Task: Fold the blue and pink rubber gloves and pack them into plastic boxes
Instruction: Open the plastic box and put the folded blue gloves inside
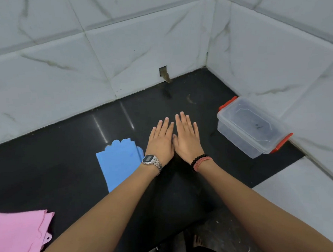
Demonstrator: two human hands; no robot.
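Blue rubber gloves [118, 163] lie flat on the black counter [67, 171], fingers pointing away, just left of my left wrist. Pink gloves [16, 240] lie at the counter's near left corner, partly cut off by the frame. A clear plastic box [249, 128] with a lid and red clips sits at the right by the wall. My left hand [160, 141] and my right hand [188, 138] lie side by side over the middle of the counter, palms down, fingers straight, holding nothing. The left hand's wrist overlaps the blue gloves' right edge.
White marble-patterned tiled walls [118, 51] close the counter at the back and right, meeting in a corner. A small dark hole [163, 71] in the back wall sits at counter level. A white ledge [303, 205] runs along the near right.
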